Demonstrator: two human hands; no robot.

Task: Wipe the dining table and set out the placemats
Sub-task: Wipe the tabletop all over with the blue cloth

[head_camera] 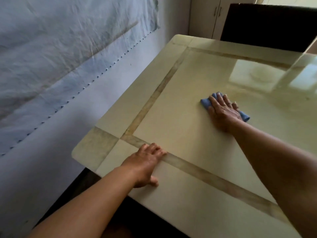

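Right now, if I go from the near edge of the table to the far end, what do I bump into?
left hand resting on the table → right hand pressing the blue cloth → dark chair → cupboard doors

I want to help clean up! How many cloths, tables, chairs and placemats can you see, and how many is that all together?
Cloths: 1, the blue cloth under the right hand
Tables: 1, the dining table, where the left hand rests
Chairs: 1, the dark chair
Placemats: 0 in view
Total: 3
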